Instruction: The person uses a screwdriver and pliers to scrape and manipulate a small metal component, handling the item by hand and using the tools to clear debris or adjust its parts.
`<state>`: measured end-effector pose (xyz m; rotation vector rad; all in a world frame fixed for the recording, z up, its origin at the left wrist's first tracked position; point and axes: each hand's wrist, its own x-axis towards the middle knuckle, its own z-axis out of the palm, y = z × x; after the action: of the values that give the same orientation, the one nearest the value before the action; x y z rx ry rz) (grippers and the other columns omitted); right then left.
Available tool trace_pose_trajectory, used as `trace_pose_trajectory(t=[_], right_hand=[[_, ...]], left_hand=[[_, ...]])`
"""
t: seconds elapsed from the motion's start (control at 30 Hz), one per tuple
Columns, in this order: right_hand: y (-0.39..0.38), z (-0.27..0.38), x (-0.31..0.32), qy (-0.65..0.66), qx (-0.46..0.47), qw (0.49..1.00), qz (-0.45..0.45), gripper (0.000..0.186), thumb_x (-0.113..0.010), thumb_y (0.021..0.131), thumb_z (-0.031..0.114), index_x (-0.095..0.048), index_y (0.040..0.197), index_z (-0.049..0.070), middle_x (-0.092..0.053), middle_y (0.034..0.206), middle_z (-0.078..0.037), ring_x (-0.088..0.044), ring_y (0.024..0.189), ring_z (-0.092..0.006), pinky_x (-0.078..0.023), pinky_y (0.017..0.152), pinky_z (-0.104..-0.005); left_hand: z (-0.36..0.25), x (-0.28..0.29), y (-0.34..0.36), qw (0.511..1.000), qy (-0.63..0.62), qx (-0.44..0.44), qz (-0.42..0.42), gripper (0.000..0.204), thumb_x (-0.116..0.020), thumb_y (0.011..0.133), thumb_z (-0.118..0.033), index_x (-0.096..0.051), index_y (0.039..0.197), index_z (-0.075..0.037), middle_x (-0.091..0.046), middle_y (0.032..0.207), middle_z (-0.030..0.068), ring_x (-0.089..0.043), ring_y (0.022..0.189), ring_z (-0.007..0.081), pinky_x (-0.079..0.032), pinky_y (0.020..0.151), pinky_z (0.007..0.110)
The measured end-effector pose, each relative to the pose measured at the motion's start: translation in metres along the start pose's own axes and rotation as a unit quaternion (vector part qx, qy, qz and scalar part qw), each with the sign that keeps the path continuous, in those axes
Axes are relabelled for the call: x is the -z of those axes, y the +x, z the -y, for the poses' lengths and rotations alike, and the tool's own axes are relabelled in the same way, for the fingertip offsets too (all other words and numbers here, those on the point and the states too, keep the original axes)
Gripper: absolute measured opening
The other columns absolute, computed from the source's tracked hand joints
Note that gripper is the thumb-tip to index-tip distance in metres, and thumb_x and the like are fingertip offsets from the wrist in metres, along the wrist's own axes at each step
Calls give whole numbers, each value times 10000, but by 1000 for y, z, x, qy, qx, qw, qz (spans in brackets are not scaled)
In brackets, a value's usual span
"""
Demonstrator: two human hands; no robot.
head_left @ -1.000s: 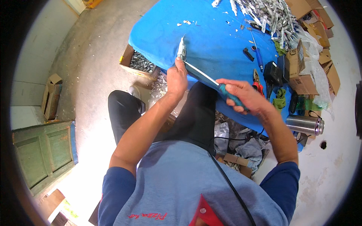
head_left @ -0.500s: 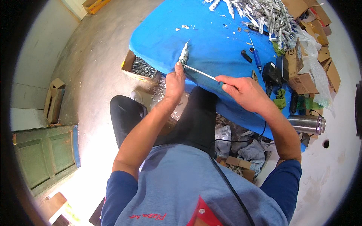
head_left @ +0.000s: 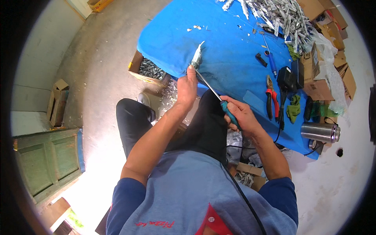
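My left hand (head_left: 187,88) grips a small silver-and-white metal part (head_left: 197,53) at the near edge of the blue-covered table (head_left: 168,27); its thumb lies by the part's lower end. A screwdriver (head_left: 206,83) with a long steel shaft runs diagonally up to that part, its tip partly hidden by my thumb. My right hand (head_left: 239,113) is closed round its teal handle, below the table's edge line. Red-and-black pliers (head_left: 273,98), a blue screwdriver (head_left: 270,59), green rags (head_left: 293,107) and a black charger (head_left: 285,80) lie on the table to the right.
A pile of similar silver parts (head_left: 276,19) covers the far right. Cardboard boxes (head_left: 315,88), plastic bags and a steel flask (head_left: 319,132) line the right side. A box of metal pieces (head_left: 135,66) sits beside the table's left edge. My legs are under the table edge.
My right hand has moved down and toward my body, swinging the screwdriver's handle lower so the shaft slants more steeply. The pliers now show beside it. My left hand still holds the part.
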<state>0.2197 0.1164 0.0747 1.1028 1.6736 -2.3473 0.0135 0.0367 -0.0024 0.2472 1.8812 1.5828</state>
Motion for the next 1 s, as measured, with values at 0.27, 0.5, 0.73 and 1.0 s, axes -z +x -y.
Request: trace_pose_trajectory(t=[0.27, 0.5, 0.73, 1.0], right_hand=[[-28, 51, 12, -421, 153, 891, -69, 334, -542, 981, 243, -606, 1282, 112, -659, 827, -164, -648, 745, -272, -487, 691, -361], [-27, 63, 10, -459, 143, 874, -70, 323, -541, 974, 261, -619, 1258, 130, -658, 869, -207, -648, 815, -372, -490, 715, -411], [-29, 66, 13, -455, 142, 878, -51, 343, -535, 994, 176, -586, 1323, 95, -567, 786, -50, -542, 683, -113, -470, 659, -283], [-33, 68, 11, -463, 139, 873, -60, 343, -543, 976, 258, -595, 1287, 122, -646, 870, -185, -642, 781, -337, -485, 701, -392]], left_hand=[[-3, 1, -7, 1000, -13, 12, 2, 706, -428, 1016, -520, -607, 766, 116, -553, 673, 81, -479, 667, 186, -422, 630, 378], [-1, 3, -5, 999, -15, 43, -17, 693, -452, 988, -559, -605, 743, 71, -538, 668, 64, -467, 659, 162, -411, 617, 351], [-7, 4, -16, 985, -141, 97, 29, 595, -482, 954, -604, -372, 609, -133, -325, 545, -47, -303, 465, 88, -234, 431, 280], [-11, 3, -20, 967, -218, 128, 23, 547, -476, 971, -563, -349, 622, -162, -298, 541, -61, -268, 428, 72, -199, 396, 262]])
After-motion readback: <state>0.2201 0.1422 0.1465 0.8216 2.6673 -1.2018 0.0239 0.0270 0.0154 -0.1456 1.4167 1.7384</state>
